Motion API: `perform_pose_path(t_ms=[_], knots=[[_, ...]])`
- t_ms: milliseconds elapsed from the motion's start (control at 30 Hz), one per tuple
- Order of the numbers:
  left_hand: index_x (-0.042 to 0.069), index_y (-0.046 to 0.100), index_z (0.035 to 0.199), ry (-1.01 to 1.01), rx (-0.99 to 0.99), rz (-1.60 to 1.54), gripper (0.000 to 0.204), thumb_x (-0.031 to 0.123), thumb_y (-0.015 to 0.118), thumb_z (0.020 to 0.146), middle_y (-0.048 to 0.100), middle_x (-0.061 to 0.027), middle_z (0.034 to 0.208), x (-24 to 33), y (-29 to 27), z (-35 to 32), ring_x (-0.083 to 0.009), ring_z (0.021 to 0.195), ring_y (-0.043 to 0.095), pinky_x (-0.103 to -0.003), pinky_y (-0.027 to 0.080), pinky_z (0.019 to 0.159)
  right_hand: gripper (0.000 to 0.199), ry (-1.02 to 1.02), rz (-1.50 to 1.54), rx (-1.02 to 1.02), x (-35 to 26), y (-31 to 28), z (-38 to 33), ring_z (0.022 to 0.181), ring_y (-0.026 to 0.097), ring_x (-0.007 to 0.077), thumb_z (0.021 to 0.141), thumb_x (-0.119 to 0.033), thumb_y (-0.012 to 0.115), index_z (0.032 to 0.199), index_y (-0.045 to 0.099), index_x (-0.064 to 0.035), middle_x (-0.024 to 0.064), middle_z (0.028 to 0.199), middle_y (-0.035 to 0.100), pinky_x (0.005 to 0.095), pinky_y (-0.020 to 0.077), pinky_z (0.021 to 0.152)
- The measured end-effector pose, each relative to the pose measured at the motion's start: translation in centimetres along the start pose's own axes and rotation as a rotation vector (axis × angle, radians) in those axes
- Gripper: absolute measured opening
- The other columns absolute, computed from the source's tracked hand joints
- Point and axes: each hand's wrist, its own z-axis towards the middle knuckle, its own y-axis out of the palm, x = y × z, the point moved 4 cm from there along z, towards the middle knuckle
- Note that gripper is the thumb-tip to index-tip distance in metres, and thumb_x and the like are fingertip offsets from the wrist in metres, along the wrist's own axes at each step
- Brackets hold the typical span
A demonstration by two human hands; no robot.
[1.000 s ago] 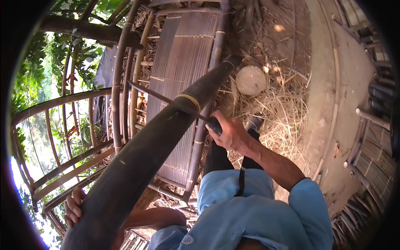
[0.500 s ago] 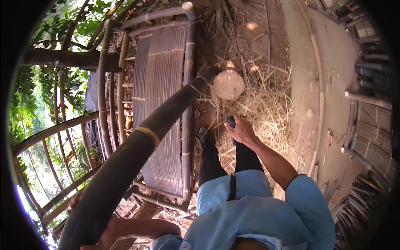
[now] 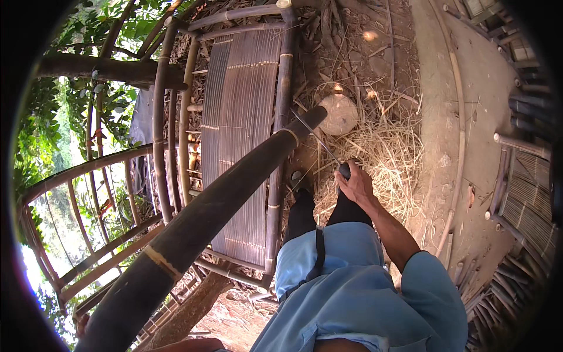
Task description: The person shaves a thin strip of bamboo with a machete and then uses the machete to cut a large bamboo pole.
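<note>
A long dark bamboo pole with pale rings slants from the lower left toward the centre. Its far end lies at the edge of a round wooden chopping block. My right hand is closed round the black handle of a long thin knife. The blade runs up and left across the pole near its far end. Of my left hand, only what look like fingertips show at the pole's near left edge; the pole and the frame's lower edge hide the rest.
A slatted bamboo bench stands left, under the pole. Dry straw covers the ground right of the block. Bamboo railings and foliage lie farther left. At right are a earthen ledge, another slatted seat and stacked dark poles.
The pole's pale ring has shifted to the lower left, toward me, and its far end now sits beside the block. My left hand has mostly left view. The view has shifted slightly.
</note>
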Motion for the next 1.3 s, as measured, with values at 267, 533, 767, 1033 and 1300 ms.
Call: perform_pose_path(t_ms=[267,533,767,1033,1300], knots=[[-0.013,0.055,0.123,-0.036,-0.009,0.136,0.082,0.056,0.063,0.079,0.055,-0.0345,0.12,1.8,-6.8,5.8,-0.0467,0.115,0.056,-0.057,0.043,0.105,0.045,0.009,-0.023,-0.023,2.4,8.0,3.0,0.073,0.069,0.0453,0.093,-0.034,0.067,0.12,0.052,-0.0006,0.0252,0.077,0.068,0.054,0.0546,0.066],[-0.013,0.055,0.123,-0.041,0.02,0.282,0.08,0.053,0.063,0.079,0.055,-0.0341,0.121,0.7,-8.0,7.1,-0.0461,0.115,0.056,-0.057,0.043,0.105,0.036,-0.241,0.19,0.029,-3.5,14.2,7.2,0.054,0.066,0.0331,0.09,-0.019,0.072,0.113,0.052,-0.0008,0.0148,0.061,0.062,0.0427,0.0515,0.047],[-0.014,0.056,0.123,-0.065,0.04,0.327,0.078,0.051,0.063,0.08,0.055,-0.0337,0.122,-1.0,-7.6,6.8,-0.0456,0.116,0.056,-0.057,0.043,0.105,0.033,-0.197,0.189,0.018,-2.0,15.2,8.1,0.051,0.064,0.0323,0.09,-0.019,0.072,0.108,0.05,-0.0019,0.0141,0.061,0.06,0.043,0.0492,0.045],[-0.014,0.056,0.123,-0.079,0.077,0.367,0.076,0.049,0.064,0.081,0.056,-0.0332,0.122,-0.1,-8.6,7.2,-0.045,0.116,0.056,-0.057,0.043,0.106,0.038,-0.21,0.212,-0.01,-1.7,16.9,7.9,0.054,0.064,0.0315,0.089,-0.019,0.071,0.112,0.046,-0.0032,0.0142,0.068,0.06,0.0415,0.0494,0.043],[-0.014,0.056,0.123,-0.08,0.086,0.368,0.073,0.046,0.064,0.082,0.056,-0.0327,0.123,1.0,-9.7,7.4,-0.0444,0.117,0.056,-0.056,0.043,0.106,0.032,-0.132,0.275,-0.045,-2.5,15.7,7.5,0.059,0.067,0.0376,0.087,-0.017,0.072,0.108,0.05,-0.0054,0.0161,0.067,0.063,0.0481,0.052,0.051]])
